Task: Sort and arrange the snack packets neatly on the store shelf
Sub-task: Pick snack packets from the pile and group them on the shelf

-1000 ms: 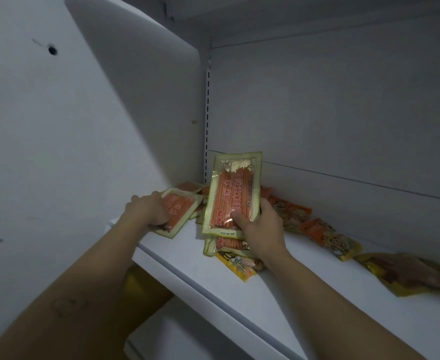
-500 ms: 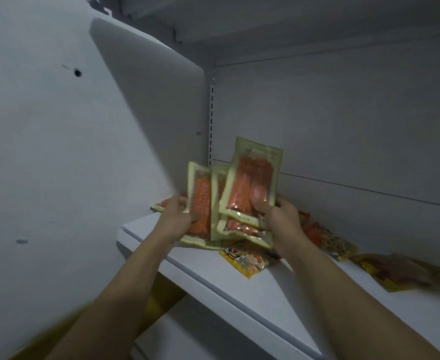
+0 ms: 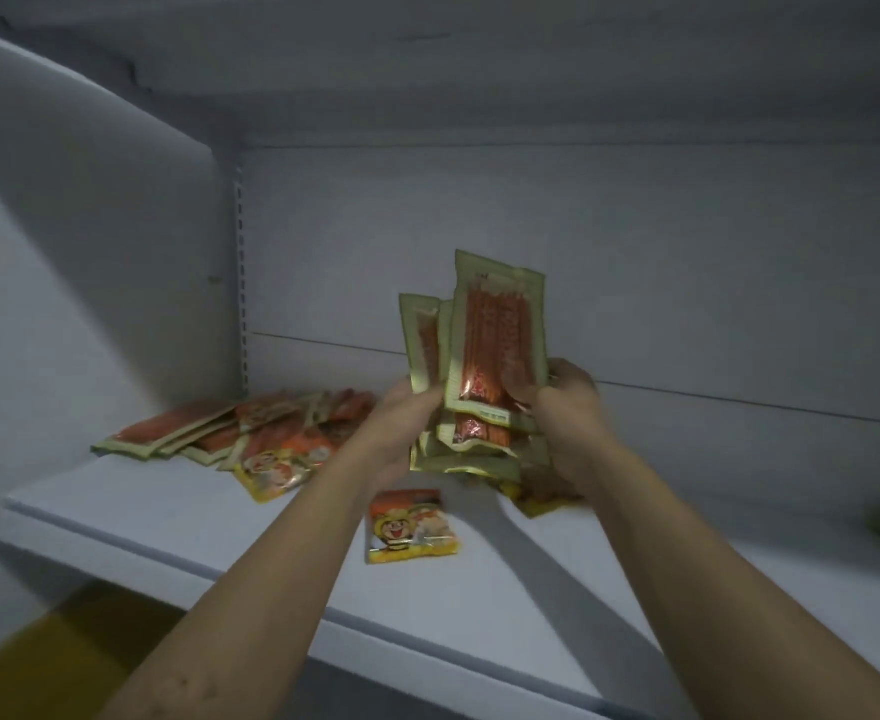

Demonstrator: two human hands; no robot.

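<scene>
The white shelf (image 3: 167, 517) carries a loose heap of packets (image 3: 250, 433) at its far left. Above its middle, an uneven fan of green-edged packets (image 3: 495, 345) stands upright between both hands; one could slide out and drop if either grip slackens. The left hand (image 3: 401, 423) curls round the fan's left edge, the right hand (image 3: 567, 407) pinches its right side, thumb on front. A small yellow packet (image 3: 410, 524) lies on the shelf just below.
</scene>
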